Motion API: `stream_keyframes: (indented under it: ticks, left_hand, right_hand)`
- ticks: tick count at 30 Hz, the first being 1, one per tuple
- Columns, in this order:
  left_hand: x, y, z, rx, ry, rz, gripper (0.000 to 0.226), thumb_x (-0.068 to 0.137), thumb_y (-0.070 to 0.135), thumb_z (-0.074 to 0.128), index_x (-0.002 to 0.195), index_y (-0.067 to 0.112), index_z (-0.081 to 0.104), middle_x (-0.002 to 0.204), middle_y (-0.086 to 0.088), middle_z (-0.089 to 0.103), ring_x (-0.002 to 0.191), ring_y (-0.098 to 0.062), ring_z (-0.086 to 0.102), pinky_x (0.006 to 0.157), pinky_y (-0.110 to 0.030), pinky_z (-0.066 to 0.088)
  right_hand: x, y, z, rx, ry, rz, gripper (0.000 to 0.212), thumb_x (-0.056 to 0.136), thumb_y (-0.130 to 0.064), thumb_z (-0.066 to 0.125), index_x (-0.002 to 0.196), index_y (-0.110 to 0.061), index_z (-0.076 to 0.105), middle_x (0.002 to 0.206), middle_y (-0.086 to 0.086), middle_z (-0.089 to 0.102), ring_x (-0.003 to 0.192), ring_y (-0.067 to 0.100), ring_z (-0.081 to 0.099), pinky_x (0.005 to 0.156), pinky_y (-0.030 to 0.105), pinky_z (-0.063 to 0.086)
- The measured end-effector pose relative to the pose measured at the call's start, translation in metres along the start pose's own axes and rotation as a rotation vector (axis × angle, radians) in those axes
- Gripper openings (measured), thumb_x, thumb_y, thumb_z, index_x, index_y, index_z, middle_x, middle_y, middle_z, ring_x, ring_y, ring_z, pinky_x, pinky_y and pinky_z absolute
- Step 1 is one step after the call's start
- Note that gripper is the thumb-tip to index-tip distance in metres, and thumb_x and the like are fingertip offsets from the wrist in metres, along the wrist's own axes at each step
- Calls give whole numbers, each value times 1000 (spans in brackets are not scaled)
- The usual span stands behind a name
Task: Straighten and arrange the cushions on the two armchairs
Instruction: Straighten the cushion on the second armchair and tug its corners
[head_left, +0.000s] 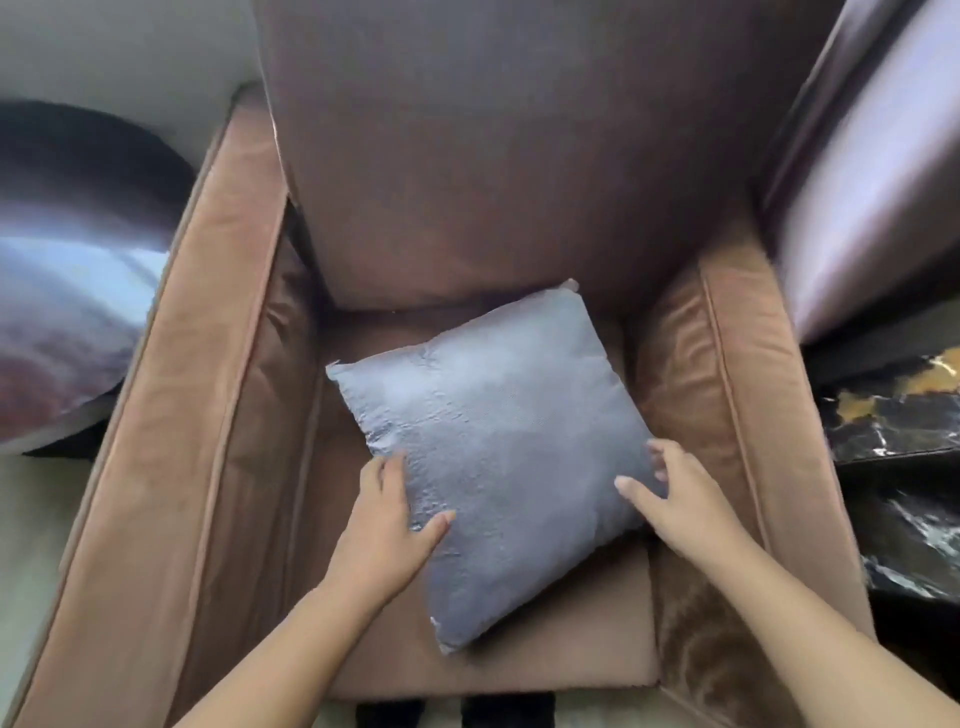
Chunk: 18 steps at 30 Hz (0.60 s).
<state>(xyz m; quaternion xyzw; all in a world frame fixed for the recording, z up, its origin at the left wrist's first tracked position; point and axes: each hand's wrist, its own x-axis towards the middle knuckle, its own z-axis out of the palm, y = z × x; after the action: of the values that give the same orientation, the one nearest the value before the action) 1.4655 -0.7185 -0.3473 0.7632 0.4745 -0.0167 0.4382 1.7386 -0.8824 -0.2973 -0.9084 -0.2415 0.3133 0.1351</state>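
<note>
Both hands, left hand (387, 512) and right hand (670, 496), fingers clamping the skewed grey cushion (488, 441); I'd rotate it square, then prop against armchair backrest (498, 156).

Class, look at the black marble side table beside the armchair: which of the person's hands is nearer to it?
Right. The right hand grips the cushion's edge facing the marble table; the left hand holds the opposite edge.

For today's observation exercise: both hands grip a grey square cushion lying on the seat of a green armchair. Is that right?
Not quite: the armchair is brown, not green. The head view shows the left hand and right hand gripping the grey square cushion on its seat.
</note>
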Motion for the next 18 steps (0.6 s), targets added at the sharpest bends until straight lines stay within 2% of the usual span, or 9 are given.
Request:
stream_keyframes:
  ticks: [2, 4, 7, 10, 12, 14, 16, 18]
  left_hand:
    - [26, -15, 27, -104, 120, -60, 94, 82, 44, 75, 152, 7, 25, 150, -12, 30, 141, -20, 26, 110, -21, 22]
    - [45, -33, 51, -209, 249, -153, 93, 76, 49, 78, 147, 7, 34, 145, -13, 39, 140, -21, 27, 110, -23, 25]
    - [65, -49, 75, -460, 319, -289, 98, 63, 60, 81, 139, 11, 43, 139, -10, 51, 131, -21, 47, 112, -38, 39]
    - [75, -58, 93, -729, 273, -298, 87, 62, 58, 80, 132, 12, 54, 126, -6, 68, 116, -20, 66, 106, -48, 48]
    - [77, -58, 98, -926, 216, -343, 74, 67, 50, 82, 128, 14, 61, 121, -7, 72, 112, -24, 69, 105, -51, 49]
    - [77, -56, 97, -1028, 173, -355, 61, 72, 40, 85, 124, 16, 65, 119, -7, 74, 109, -27, 71, 102, -50, 51]
    - [75, -50, 92, -1052, 182, -357, 56, 72, 35, 86, 123, 20, 66, 117, -5, 75, 106, -23, 72, 96, -45, 54]
    - [76, -41, 85, -1044, 223, -342, 57, 72, 34, 85, 124, 23, 65, 116, -1, 75, 106, -21, 72, 96, -45, 54]
  right_hand:
    - [41, 13, 7, -7, 44, -30, 72, 83, -48, 72, 142, -20, 43, 138, 8, 49, 125, 24, 53, 102, 37, 43]
    - [81, 22, 19, -22, 72, -51, 76, 82, -50, 72, 143, -18, 41, 139, 12, 47, 129, 26, 49, 105, 37, 39]
    - [135, 28, 32, 35, 99, -48, 85, 81, -55, 71, 148, -14, 36, 148, 15, 40, 138, 28, 41, 112, 38, 33]
    - [171, 29, 43, 98, 63, 0, 92, 77, -64, 71, 148, -17, 37, 149, 9, 43, 136, 25, 44, 110, 38, 35]
    - [181, 32, 51, 185, -25, 5, 74, 75, -67, 71, 133, -23, 55, 129, -3, 62, 120, 19, 58, 97, 34, 43]
    - [184, 33, 55, 265, -110, -36, 55, 74, -65, 73, 111, -25, 69, 106, -8, 74, 104, 15, 68, 89, 31, 48]
    - [180, 31, 48, 331, -136, -45, 53, 70, -63, 76, 104, -22, 74, 95, -7, 78, 94, 13, 73, 84, 29, 53]
    - [176, 28, 37, 387, -129, -38, 48, 68, -60, 79, 98, -22, 75, 88, -10, 78, 86, 10, 74, 72, 25, 53]
